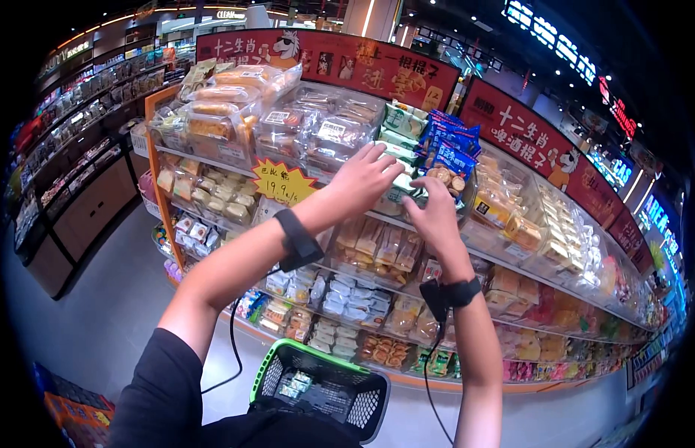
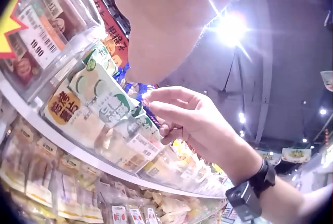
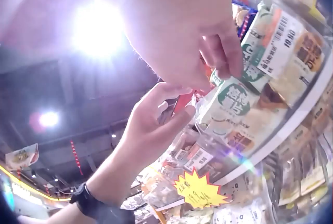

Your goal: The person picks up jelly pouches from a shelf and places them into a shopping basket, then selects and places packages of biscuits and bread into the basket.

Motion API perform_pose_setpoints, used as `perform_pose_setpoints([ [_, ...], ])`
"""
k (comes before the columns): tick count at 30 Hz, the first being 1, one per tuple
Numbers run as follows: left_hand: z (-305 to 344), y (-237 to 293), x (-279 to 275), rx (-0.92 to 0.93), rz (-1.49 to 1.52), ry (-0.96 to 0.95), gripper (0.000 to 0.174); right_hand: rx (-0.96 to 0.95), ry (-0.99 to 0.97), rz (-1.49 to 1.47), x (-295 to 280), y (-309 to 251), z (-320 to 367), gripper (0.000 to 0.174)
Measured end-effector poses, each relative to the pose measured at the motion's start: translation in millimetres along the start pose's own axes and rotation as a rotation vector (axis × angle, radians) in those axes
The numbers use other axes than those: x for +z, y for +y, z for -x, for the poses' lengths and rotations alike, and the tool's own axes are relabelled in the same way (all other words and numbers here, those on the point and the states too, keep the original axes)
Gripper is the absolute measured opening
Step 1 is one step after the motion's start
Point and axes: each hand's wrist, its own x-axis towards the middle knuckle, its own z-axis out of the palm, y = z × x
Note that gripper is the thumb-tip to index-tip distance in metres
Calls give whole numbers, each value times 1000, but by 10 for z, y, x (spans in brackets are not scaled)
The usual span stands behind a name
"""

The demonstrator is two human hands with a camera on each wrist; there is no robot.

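Observation:
Green-and-white packets (image 1: 398, 142) (image 2: 104, 96) (image 3: 231, 102) stand in a clear bin on the top shelf. In the head view my left hand (image 1: 366, 178) reaches over them from the left, fingers loosely bent; its thumb (image 3: 179, 120) and forefinger lie by a packet's edge in the right wrist view. At the bin's right part is my right hand (image 1: 437, 213) (image 2: 192, 117), thumb and forefinger apart in a curve. Its other fingers (image 3: 221, 52) bend beside a packet; whether they touch it is unclear. Blue packets (image 1: 452, 142) stand just right of the green ones.
A green-rimmed black basket (image 1: 318, 346) with a few small packets stands below, near the body. Bagged breads (image 1: 213, 112) fill the left bins, with more goods on lower shelves. A yellow price star (image 1: 280, 181) hangs at the shelf front. Cables trail from both wrists.

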Motion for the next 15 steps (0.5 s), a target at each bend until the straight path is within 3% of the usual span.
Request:
perform_pose_setpoints([
  [2,-7,-135,152,16,-41,-99,47,66,-144,28,24,-11,-143,36],
  [6,3,-430,267,43,-77,-415,26,131,-396,226,110,51,-389,44],
  [7,40,-477,305,59,-43,-332,16,169,-419,268,134,71,-463,42],
  [9,4,-486,325,50,26,-331,12,197,-429,267,150,110,-589,37],
  [10,-12,-495,330,32,67,-320,10,280,-524,209,117,115,-658,39],
  [15,36,-507,383,100,33,-262,6,145,-490,381,309,279,-663,32],
])
